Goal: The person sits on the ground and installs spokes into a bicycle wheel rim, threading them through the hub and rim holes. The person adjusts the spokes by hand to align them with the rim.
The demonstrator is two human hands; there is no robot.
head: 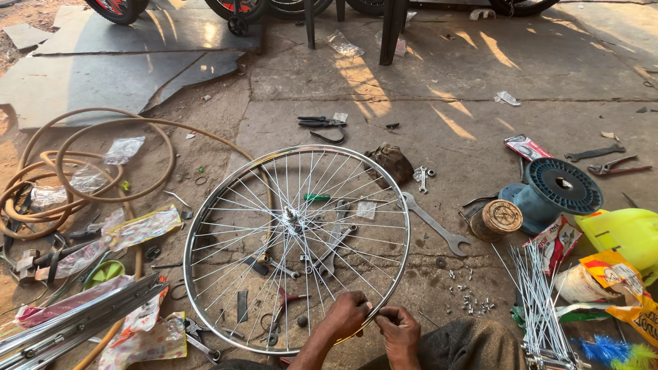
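Open-air bicycle repair workshop on cracked concrete floor (411, 75): spoked wheel rim (205, 226) lying flat, spanners (435, 225), pliers (319, 122), loose spokes (538, 288), coiled hose (82, 164), bicycle tyres (120, 8) parked behind.

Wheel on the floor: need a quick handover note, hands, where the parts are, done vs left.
Left hand grips the near edge of the wheel rim, which lies flat on the concrete. Right hand is at the same stretch of rim, fingers pinched on something too small to make out.
Spokes run from the hub to the rim all round; whether they are tight cannot be told.
Loose spokes lie in a bundle to the right, small nipples scattered beside the rim, a large spanner just past its right edge.
Done: wheel looks laced. Left: likely work at the near rim section.
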